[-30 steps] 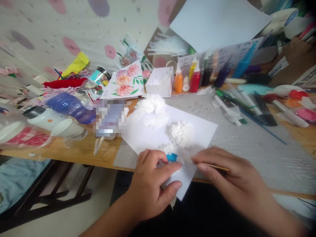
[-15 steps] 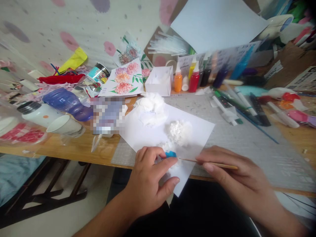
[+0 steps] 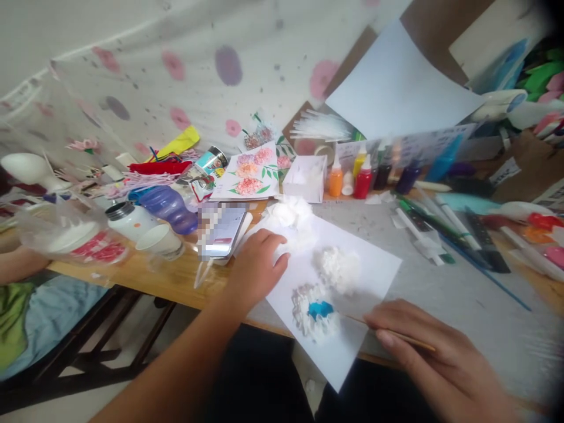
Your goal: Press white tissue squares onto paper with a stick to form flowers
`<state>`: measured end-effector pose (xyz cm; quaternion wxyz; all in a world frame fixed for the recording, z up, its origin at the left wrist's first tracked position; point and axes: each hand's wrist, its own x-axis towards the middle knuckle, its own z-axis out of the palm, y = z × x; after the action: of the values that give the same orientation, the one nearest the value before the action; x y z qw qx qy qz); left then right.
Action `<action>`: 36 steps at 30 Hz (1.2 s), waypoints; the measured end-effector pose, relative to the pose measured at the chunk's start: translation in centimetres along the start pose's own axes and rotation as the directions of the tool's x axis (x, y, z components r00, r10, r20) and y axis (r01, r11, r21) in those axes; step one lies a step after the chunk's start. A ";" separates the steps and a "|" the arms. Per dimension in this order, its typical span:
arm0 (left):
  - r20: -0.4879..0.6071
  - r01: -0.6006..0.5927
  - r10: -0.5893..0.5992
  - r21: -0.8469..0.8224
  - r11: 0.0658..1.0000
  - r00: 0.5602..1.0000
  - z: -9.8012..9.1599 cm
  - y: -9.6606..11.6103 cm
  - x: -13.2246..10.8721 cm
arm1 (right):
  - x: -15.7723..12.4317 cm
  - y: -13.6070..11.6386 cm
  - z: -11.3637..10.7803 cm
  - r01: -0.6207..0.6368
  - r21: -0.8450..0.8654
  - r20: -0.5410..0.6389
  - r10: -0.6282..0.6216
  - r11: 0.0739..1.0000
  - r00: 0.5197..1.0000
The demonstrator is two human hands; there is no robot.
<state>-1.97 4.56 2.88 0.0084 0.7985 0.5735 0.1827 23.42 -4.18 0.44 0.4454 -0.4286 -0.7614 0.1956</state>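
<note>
My left hand (image 3: 259,264) reaches beside a crumpled white tissue pile (image 3: 289,214), its thumb apart from the index finger. Nothing is plainly held in it. Between the fingers of my right hand (image 3: 418,341) is a thin wooden stick (image 3: 412,339), its tip pointing left. Left of that tip, a ruffled white paper flower (image 3: 304,320) with a blue centre (image 3: 320,309) lies on the white paper sheet (image 3: 339,367). A second white ruffled clump (image 3: 338,267) sits just above it on the sheet.
Orange (image 3: 335,179) and red paint bottles (image 3: 362,181) stand at the back beside a white box (image 3: 305,179). A phone (image 3: 229,232), paper cup (image 3: 159,241) and purple bottle (image 3: 170,208) are on the left. Pens (image 3: 420,235) and a blue brush (image 3: 489,273) lie right. Another person's arm (image 3: 20,263) shows far left.
My left hand has left the blue-centred flower and moved up and left to the tissue pile, uncovering the flower. My right hand still holds the stick. The view has shifted.
</note>
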 end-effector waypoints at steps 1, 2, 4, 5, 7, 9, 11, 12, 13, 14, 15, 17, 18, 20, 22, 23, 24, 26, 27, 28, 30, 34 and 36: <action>0.034 0.008 -0.009 0.036 0.999 0.999 0.1 -0.3 0.7 | 0.0 0.1 0.0 0.001 -0.004 -0.001 -0.001 1.000 1.000; 0.064 0.010 -0.014 0.062 0.998 0.998 0.2 -0.5 1.3 | 0.0 0.1 0.0 -0.001 -0.004 -0.003 0.001 1.000 1.000; 0.106 0.007 -0.016 0.085 0.996 0.994 0.4 -0.9 2.0 | -0.1 0.3 0.0 -0.008 0.007 -0.007 0.008 1.000 1.000; 0.112 0.006 -0.015 0.085 0.996 0.994 0.5 -1.0 2.1 | -0.1 0.3 -0.1 -0.014 0.015 -0.009 0.014 1.000 1.000; 0.116 -0.010 0.001 0.077 0.997 0.993 0.6 -1.2 2.2 | -0.1 0.3 -0.1 -0.019 0.031 -0.008 0.019 0.999 1.000; 0.118 -0.049 0.041 0.060 0.997 0.992 0.7 -1.2 2.2 | 0.0 0.2 -0.2 -0.016 0.040 -0.013 0.016 0.999 1.000; 0.102 -0.084 0.080 0.041 0.996 0.992 0.8 -1.2 2.2 | 0.1 0.0 -0.2 -0.015 0.045 -0.021 0.016 0.999 1.000; 0.086 -0.093 0.090 0.032 0.995 0.992 0.8 -1.2 2.3 | 0.1 0.0 -0.2 -0.017 0.047 -0.025 0.018 0.999 1.000; 0.066 -0.094 0.092 0.021 0.995 0.994 0.8 -1.2 2.3 | 0.2 -0.1 -0.2 -0.022 0.047 -0.029 0.023 0.999 0.999; 0.044 -0.088 0.088 0.008 0.996 0.995 0.7 -1.2 2.3 | 0.1 -0.1 -0.2 -0.025 0.047 -0.028 0.027 0.999 0.999; 0.023 -0.077 0.078 -0.008 0.997 0.997 0.6 -1.3 2.3 | 0.1 -0.1 -0.1 -0.029 0.046 -0.024 0.031 0.999 0.999; -0.007 -0.054 0.054 -0.045 0.998 0.999 0.4 -1.5 2.3 | 0.0 -0.1 0.0 -0.031 0.048 -0.010 0.031 0.998 0.999; -0.011 -0.044 0.044 -0.064 0.997 0.999 0.3 -1.5 2.2 | -0.1 0.0 0.1 -0.031 0.050 -0.002 0.031 0.998 1.000; 0.002 -0.031 0.031 -0.099 0.995 1.000 0.3 -1.6 1.9 | -0.3 0.0 0.2 -0.033 0.051 0.010 0.032 0.998 0.999; 0.021 -0.019 0.022 -0.129 0.991 1.000 0.4 -1.7 1.6 | -0.5 0.1 0.3 -0.028 0.049 0.014 0.027 0.998 1.000; 0.026 -0.012 0.016 -0.143 0.990 1.000 0.5 -1.7 1.4 | -0.5 0.1 0.3 -0.024 0.047 0.015 0.023 0.999 1.000; 0.029 -0.004 0.009 -0.156 0.988 1.000 0.7 -1.7 1.2 | -0.6 0.2 0.3 -0.018 0.046 0.016 0.018 0.999 1.000; 0.025 0.013 -0.009 -0.181 0.983 1.000 0.9 -1.7 0.8 | -0.8 0.3 0.4 -0.012 0.044 0.015 0.011 0.999 1.000; 0.020 0.022 -0.018 -0.193 0.981 1.000 0.9 -1.7 0.5 | -0.8 0.3 0.4 -0.013 0.040 0.014 0.012 0.999 1.000; 0.012 0.029 -0.028 -0.204 0.979 1.000 0.8 -1.6 0.3 | -0.9 0.4 0.5 -0.013 0.035 0.013 0.013 0.999 1.000; -0.011 0.042 -0.046 -0.223 0.974 0.999 0.4 -0.9 -0.3 | -1.0 0.3 0.5 -0.009 0.026 0.008 0.009 1.000 1.000; -0.069 0.001 -0.032 -0.403 0.915 0.997 -1.1 2.2 -1.8 | -0.9 0.1 0.4 0.008 0.040 0.004 -0.008 0.999 1.000; -0.044 -0.029 0.007 -0.523 0.852 0.999 -1.7 4.0 -2.5 | -0.9 0.0 0.3 0.009 0.057 0.027 -0.010 0.998 1.000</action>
<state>0.51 0.57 4.65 0.2123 0.7675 0.4948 0.3479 23.37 -4.90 -0.19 0.4480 -0.4094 -0.7635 0.2208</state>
